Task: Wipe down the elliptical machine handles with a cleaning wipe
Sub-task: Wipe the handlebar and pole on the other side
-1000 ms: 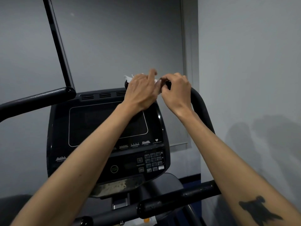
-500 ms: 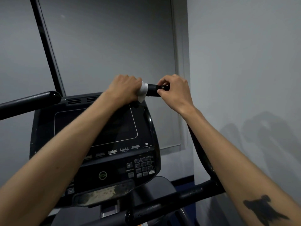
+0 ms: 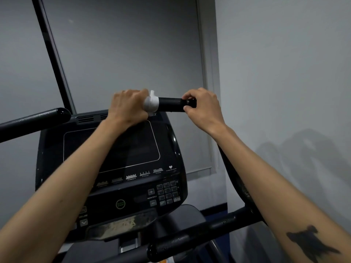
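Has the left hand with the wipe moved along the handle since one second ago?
Yes. The left hand has slid the wipe leftward along the handle, away from the right hand, which holds it; bare black handle now shows between them.

black elliptical machine [image 3: 171, 149], blue floor [image 3: 212, 212]

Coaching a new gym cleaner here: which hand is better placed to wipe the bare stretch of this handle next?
Likely the left hand: it already grips the white wipe wrapped round the handle. The right hand only pinches the handle's far end, steadying it.
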